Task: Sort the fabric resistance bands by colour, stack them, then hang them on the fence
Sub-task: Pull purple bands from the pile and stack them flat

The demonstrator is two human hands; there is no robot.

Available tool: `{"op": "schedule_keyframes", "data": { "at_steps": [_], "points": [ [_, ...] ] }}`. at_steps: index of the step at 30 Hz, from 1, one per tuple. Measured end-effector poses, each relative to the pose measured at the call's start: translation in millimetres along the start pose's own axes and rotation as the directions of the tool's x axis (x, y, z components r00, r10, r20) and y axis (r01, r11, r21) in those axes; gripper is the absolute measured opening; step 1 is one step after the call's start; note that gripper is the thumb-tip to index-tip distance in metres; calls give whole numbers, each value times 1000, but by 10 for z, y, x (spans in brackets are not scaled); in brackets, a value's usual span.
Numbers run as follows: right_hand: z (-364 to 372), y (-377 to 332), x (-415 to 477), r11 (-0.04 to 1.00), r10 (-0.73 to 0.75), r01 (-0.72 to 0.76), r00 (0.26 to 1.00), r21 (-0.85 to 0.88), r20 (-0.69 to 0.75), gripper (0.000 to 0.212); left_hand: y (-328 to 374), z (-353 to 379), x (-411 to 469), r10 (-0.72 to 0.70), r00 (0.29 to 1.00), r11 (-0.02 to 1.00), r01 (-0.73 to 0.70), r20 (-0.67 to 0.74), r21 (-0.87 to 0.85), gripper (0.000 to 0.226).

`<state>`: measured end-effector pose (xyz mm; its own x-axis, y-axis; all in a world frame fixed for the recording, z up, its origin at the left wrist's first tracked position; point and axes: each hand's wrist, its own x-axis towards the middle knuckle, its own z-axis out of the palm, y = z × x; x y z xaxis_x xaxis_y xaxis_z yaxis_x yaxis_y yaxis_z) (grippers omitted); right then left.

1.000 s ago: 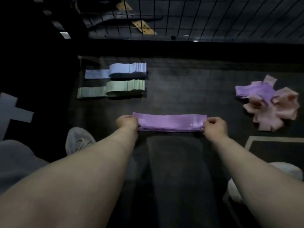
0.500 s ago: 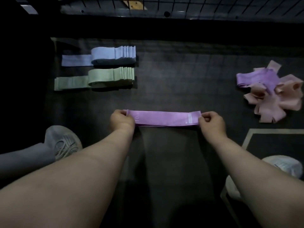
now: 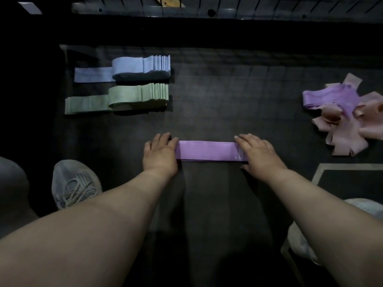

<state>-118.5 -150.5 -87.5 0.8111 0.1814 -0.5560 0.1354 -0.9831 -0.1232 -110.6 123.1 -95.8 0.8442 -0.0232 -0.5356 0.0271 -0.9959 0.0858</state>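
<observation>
Purple band [image 3: 208, 151] pressed flat on the mat [image 3: 228, 100], my left hand [image 3: 159, 154] and right hand [image 3: 259, 154] open-palmed on its ends, squaring it to start that colour's stack.

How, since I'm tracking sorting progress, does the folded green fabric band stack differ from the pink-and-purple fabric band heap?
The folded green fabric band stack is one colour; the pink-and-purple fabric band heap mixes two. The stack is neatly layered lengthwise; the heap lies jumbled, ends pointing every way. The stack sits left, the heap right. Both rest on the dark floor mat.
</observation>
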Motion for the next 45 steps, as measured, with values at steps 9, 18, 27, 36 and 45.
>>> {"op": "schedule_keyframes", "data": {
  "at_steps": [9, 18, 27, 36, 45],
  "points": [
    [-88, 31, 98, 999, -25, 25, 1000, 33, -9, 57, -4, 5, -10, -32, 996, 996, 25, -78, -90, 53],
    [94, 169, -107, 984, 55, -51, 998, 170, -20, 87, -85, 84, -178, -73, 997, 989, 67, -39, -133, 84],
    [-10, 93, 23, 998, 28, -25, 998, 65, -51, 62, -34, -5, -25, -29, 999, 997, 26, -43, -72, 59],
    [-17, -304, 152, 991, -123, 121, 992, -52, -27, 84, 198, -7, 111, 227, 974, 973, -226, -23, 47, 78],
    [-1, -380, 227, 989, -147, 147, 988, -10, -36, 70, 268, -7, 124, 232, 970, 972, -233, -74, -8, 57]
  ]
}}
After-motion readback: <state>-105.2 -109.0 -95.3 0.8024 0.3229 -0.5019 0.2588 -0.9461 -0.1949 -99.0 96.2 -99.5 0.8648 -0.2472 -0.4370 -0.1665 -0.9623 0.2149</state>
